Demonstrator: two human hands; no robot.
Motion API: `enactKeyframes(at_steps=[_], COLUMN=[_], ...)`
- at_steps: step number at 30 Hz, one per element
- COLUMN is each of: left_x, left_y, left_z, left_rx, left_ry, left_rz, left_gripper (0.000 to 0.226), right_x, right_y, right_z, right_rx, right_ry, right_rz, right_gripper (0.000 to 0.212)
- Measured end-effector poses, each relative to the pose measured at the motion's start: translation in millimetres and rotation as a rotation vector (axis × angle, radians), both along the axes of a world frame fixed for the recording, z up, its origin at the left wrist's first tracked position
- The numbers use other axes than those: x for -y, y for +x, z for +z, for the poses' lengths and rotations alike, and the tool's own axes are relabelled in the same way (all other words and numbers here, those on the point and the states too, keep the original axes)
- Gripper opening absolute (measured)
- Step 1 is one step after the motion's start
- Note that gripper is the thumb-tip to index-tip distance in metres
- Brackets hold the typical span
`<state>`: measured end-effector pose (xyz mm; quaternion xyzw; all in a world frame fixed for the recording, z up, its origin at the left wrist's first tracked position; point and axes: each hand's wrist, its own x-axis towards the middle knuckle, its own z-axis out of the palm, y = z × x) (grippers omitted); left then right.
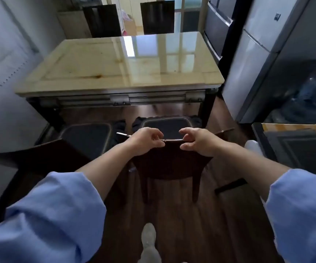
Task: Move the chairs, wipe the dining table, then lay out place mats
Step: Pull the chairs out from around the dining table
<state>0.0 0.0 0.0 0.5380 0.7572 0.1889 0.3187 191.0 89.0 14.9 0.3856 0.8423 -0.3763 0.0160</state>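
Chair-moving is the step in hand. The near-right chair stands at the dining table's near edge. The left hand grasps its top rail. The right hand curls round the rail, though its contact is unclear. The next move probably calls for a firm two-handed pull backward.

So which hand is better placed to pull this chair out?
Left, probably: the left hand curls closer round the top rail of the chair; the right hand gapes wider around it.
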Motion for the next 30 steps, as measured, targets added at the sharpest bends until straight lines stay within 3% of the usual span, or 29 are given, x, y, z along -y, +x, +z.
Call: enactKeyframes(at_steps=[12, 21, 30], left_x=[-15, -50, -131], left_y=[-7, -32, -78], left_z=[-23, -21, -18], left_rx=[-0.209, -0.296, -0.278], left_ry=[0.094, 0.089, 0.054], left_rz=[0.004, -0.044, -0.027], left_gripper=[0.025, 0.028, 0.027], right_x=[-13, -44, -125], right_y=[-28, -59, -106], right_z=[-32, -55, -51], right_rx=[0.109, 0.119, 0.095], right_ry=[0.402, 0.421, 0.263], right_rz=[0.038, 0.075, 0.024], right_gripper=[0.028, 0.03, 0.029])
